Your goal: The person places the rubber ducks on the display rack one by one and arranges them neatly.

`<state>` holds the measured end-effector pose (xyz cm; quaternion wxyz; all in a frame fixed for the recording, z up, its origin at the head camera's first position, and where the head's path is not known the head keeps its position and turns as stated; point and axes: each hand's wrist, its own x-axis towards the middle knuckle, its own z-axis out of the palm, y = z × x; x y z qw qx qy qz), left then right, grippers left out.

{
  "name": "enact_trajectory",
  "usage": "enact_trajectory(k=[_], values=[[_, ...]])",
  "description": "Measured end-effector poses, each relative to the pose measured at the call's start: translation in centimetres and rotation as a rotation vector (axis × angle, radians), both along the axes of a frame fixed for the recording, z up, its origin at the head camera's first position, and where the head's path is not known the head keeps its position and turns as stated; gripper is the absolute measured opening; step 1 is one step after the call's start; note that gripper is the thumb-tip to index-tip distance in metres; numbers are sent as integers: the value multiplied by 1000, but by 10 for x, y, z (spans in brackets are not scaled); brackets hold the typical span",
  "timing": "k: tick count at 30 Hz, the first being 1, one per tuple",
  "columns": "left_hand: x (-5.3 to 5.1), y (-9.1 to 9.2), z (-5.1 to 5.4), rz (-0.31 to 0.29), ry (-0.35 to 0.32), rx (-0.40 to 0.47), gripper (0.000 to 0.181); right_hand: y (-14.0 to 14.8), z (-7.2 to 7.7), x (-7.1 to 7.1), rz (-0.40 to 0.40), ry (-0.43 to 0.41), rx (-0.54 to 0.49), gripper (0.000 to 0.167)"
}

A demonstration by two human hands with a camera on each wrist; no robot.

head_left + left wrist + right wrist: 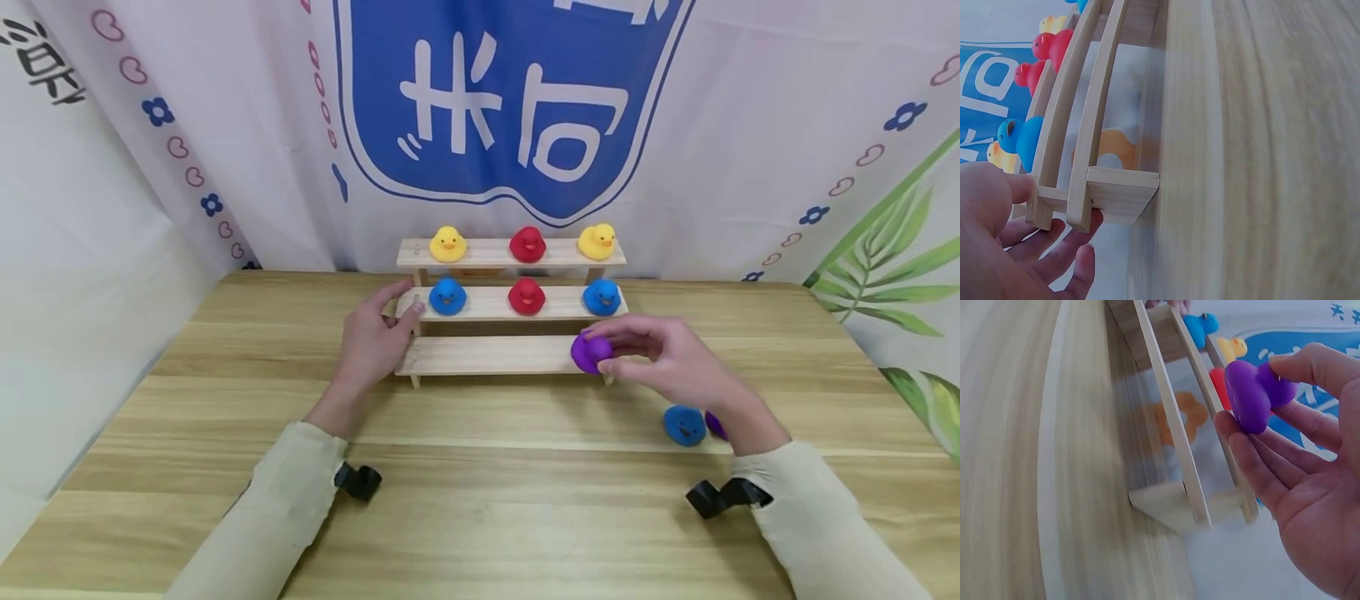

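Note:
A three-tier wooden shelf (491, 357) stands at the back of the table. My left hand (375, 337) grips its left end, with the thumb on the middle board and fingers below in the left wrist view. Over the right end of the bottom board, my right hand (663, 358) holds a purple rubber duck (1250, 397) between thumb and fingers. The middle board carries a blue duck (447, 297), a red duck (527, 297) and another blue duck (602, 297). Up top sit a yellow duck (447, 244), a red duck (528, 245) and a second yellow duck (597, 242).
On the table (480, 517) at the right lies a blue duck (684, 425). Beside it is a purple object (716, 426), mostly hidden by my right wrist. A printed curtain (285, 167) hangs right behind the shelf.

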<state>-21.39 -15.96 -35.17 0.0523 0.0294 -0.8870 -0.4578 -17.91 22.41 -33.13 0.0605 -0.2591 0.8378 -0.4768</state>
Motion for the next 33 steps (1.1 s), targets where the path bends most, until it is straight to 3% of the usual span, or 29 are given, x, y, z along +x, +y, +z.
enact_trajectory(k=[15,27,33], values=[[-1,1,-2,6,8,-8,50,-52,-7,-6,-30,1,-94,35],[1,2,1,3,8,-3,50,-93,-8,-9,1,-41,-72,34],[1,2,0,4,6,-7,50,-112,-14,-11,9,-12,-24,32]])
